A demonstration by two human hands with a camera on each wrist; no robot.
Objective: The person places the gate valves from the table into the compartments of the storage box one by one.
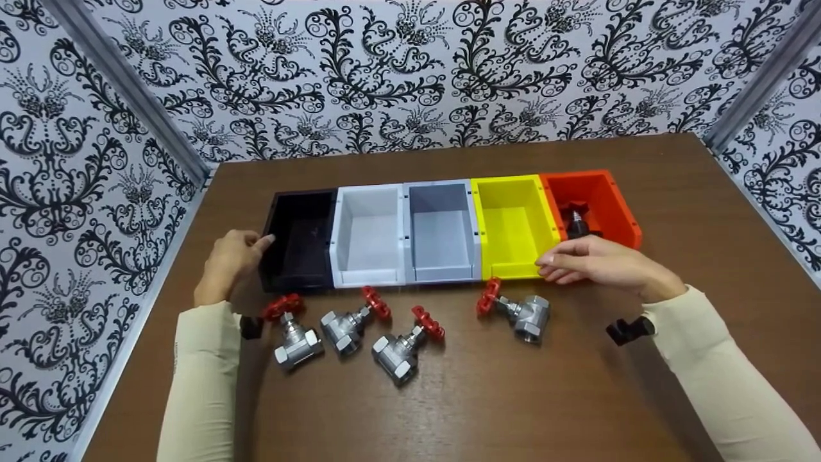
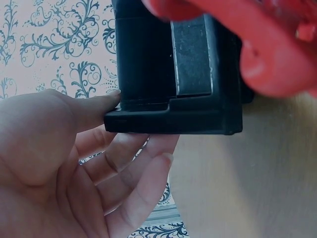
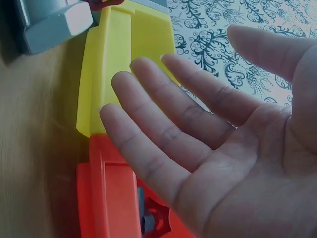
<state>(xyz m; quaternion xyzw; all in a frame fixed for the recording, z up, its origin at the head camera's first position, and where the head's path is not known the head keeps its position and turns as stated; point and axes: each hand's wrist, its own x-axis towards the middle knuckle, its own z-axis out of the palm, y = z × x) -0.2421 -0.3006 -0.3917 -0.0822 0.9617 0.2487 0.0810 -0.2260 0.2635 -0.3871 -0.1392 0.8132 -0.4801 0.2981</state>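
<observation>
My left hand (image 1: 232, 262) is at the left wall of the black bin (image 1: 266, 273), thumb at its rim and fingers along the outside; some fingertips are hidden behind the bin (image 2: 173, 121). Holding nothing, my right hand (image 1: 600, 262) reaches across the front of the yellow bin (image 1: 518, 221) and red bin (image 1: 606, 192), its fingers (image 3: 168, 134) spread and gently bent. Several metal valves with red handwheels lie before the bins: one valve (image 1: 298, 343) near my left wrist, two more valves (image 1: 343, 330) (image 1: 396, 358) beside it, and another valve (image 1: 529, 317) before the yellow bin.
A white bin (image 1: 371, 240) and a grey bin (image 1: 440, 237) complete the side-by-side row on the brown table (image 1: 462, 410). Inside the red bin sits a dark-bodied valve (image 1: 577, 224). Patterned walls (image 1: 410, 77) enclose the back and sides.
</observation>
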